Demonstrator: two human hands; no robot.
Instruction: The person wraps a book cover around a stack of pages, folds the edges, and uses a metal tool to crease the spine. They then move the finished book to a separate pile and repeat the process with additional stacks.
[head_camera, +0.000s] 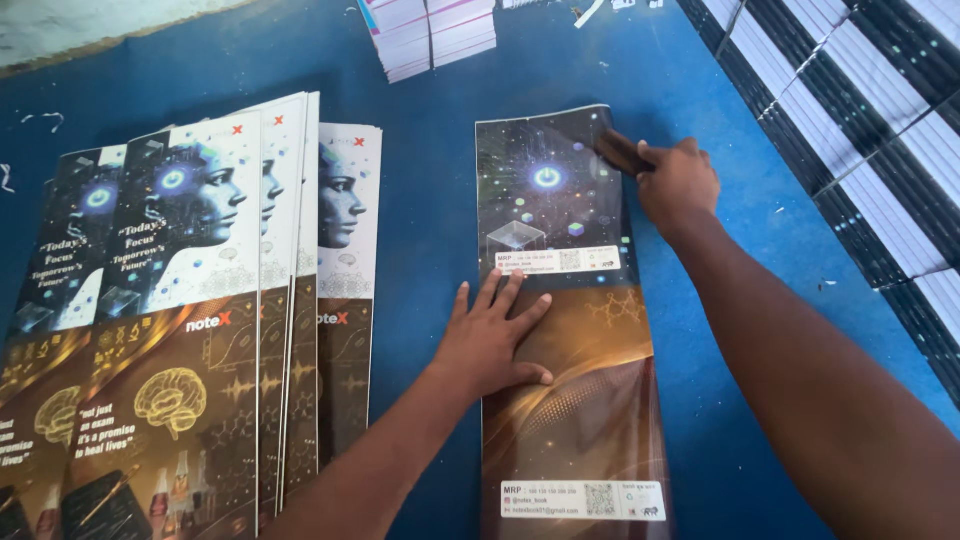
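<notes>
A long folded glossy cover sheet (585, 400), dark with a glowing blue design above and brown-gold below, lies on the blue surface (430, 180) in front of me. My left hand (490, 335) presses flat on the sheet's left edge near its middle, fingers spread. My right hand (675, 180) is closed around a small dark flat tool (618, 150), whose tip rests on the sheet's upper right corner.
A fanned pile of similar printed cover sheets (190, 300) lies at the left. Stacks of bound white page blocks with black spines (870, 130) run along the right. A smaller stack of paper blocks with pink edges (425, 35) sits at the top.
</notes>
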